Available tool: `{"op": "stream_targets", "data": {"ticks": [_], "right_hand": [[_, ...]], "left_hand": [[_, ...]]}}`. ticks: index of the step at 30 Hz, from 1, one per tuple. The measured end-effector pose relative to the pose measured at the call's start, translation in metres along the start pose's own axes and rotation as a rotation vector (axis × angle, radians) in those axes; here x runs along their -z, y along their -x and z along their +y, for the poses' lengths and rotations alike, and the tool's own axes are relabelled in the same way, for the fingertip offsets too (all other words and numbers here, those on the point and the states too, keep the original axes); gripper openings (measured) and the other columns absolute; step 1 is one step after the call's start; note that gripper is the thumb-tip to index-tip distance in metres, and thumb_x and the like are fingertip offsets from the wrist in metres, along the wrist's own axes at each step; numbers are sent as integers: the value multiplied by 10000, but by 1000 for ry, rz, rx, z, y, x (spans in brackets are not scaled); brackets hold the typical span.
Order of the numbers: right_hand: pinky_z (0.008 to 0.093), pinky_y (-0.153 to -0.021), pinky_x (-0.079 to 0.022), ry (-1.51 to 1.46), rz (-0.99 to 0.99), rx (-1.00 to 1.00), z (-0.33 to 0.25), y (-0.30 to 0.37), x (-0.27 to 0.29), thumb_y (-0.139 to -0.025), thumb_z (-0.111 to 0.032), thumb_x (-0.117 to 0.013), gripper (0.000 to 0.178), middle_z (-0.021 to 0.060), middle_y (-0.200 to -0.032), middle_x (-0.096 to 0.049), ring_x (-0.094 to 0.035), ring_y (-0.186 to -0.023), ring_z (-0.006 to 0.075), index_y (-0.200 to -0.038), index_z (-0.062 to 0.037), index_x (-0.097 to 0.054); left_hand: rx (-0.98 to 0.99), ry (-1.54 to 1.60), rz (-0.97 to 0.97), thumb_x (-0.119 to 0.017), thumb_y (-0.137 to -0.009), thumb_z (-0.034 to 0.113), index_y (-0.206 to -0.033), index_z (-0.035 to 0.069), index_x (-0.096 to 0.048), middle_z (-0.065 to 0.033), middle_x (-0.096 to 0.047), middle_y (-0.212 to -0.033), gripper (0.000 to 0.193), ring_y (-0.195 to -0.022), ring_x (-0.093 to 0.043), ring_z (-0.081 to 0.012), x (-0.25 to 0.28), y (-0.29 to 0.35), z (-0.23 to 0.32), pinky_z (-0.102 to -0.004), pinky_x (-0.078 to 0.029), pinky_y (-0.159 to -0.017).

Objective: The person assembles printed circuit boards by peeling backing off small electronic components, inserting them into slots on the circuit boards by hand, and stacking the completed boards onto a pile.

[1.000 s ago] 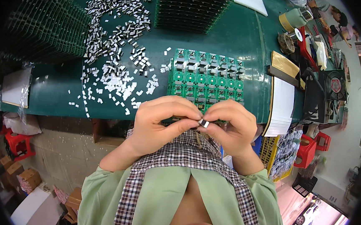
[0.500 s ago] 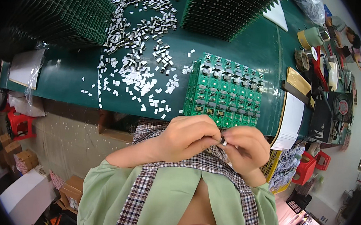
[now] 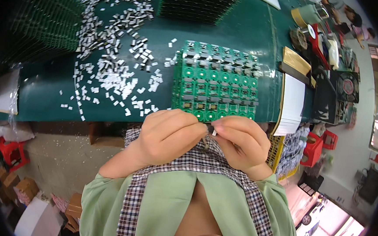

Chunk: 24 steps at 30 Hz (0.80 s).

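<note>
Just off the near edge of the table, my two hands meet fingertip to fingertip. My right hand point(image 3: 243, 143) is closed in a pinch on a small white rectangular piece point(image 3: 214, 132). Close against it, my left hand point(image 3: 170, 136) is also pinched; a dark bit shows at its fingertips, too small to name. Right beyond my fingers lies a stack of green circuit boards point(image 3: 217, 86), its top panel bearing rows of round and rectangular parts. My hands cover part of its near edge. Left of the stack, many loose white-and-dark rectangular pieces point(image 3: 117, 82) are scattered in a heap.
Upright rows of green circuit boards point(image 3: 197, 4) stand at the far side, with more boards point(image 3: 47, 20) at far left. A stack of white sheets point(image 3: 291, 103) lies at the right, near a green-and-tan container point(image 3: 305, 15). A yellow crate point(image 3: 275, 152) stands below the table's right end.
The view has shifted, so the table and boards sit further left and higher in the picture. My hands remain fingertip to fingertip, and the white piece stands more upright between them.
</note>
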State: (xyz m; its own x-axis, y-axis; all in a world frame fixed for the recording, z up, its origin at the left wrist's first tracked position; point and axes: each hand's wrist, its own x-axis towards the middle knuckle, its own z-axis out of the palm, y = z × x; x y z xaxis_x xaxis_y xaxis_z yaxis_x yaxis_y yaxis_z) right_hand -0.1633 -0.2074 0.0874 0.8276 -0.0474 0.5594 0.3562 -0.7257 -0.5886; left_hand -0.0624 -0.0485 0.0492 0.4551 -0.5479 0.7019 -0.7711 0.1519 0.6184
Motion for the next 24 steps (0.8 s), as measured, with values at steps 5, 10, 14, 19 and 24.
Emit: {"op": "stream_targets", "data": {"ticks": [5,10,14,19,24], "right_hand": [[288,-602,-518,213,-36,-155,18,-5,28,-659,43,-734,248,99,-831,-649,-644,-709,213,-889,-10,-658],[291,-585,-518,311,-212,-73,25,-5,28,-686,8,-706,180,80,-809,-639,-643,-691,210,-854,-15,-646],[290,-577,-519,395,-245,32,26,-6,24,-649,-12,-679,208,74,-821,-627,-641,-695,212,-853,-26,-639],[289,-577,-519,430,-265,53,23,-8,23,-612,-6,-665,259,71,-841,-618,-640,-712,210,-869,-28,-636],[286,-578,-517,423,-283,28,24,-10,22,-611,-1,-654,257,67,-830,-607,-635,-709,208,-866,-25,-633]], "left_hand": [[377,-214,89,-478,-791,-132,-904,-30,-603,-143,-631,-880,198,-782,-612,-245,18,-3,-23,-308,-473,-690],[453,-780,-62,-600,-789,12,-1034,17,-592,-122,-557,-1048,245,-977,-528,-278,21,12,-70,-400,-380,-892],[460,-728,-130,-649,-785,86,-910,46,-612,-80,-584,-871,136,-873,-534,-265,17,13,-76,-381,-375,-853],[412,-680,-93,-648,-777,70,-859,29,-606,-73,-603,-837,101,-830,-538,-265,20,13,-76,-369,-379,-802],[473,-620,-168,-670,-757,90,-874,43,-613,-69,-593,-842,138,-840,-539,-254,26,14,-77,-372,-375,-826]]}}
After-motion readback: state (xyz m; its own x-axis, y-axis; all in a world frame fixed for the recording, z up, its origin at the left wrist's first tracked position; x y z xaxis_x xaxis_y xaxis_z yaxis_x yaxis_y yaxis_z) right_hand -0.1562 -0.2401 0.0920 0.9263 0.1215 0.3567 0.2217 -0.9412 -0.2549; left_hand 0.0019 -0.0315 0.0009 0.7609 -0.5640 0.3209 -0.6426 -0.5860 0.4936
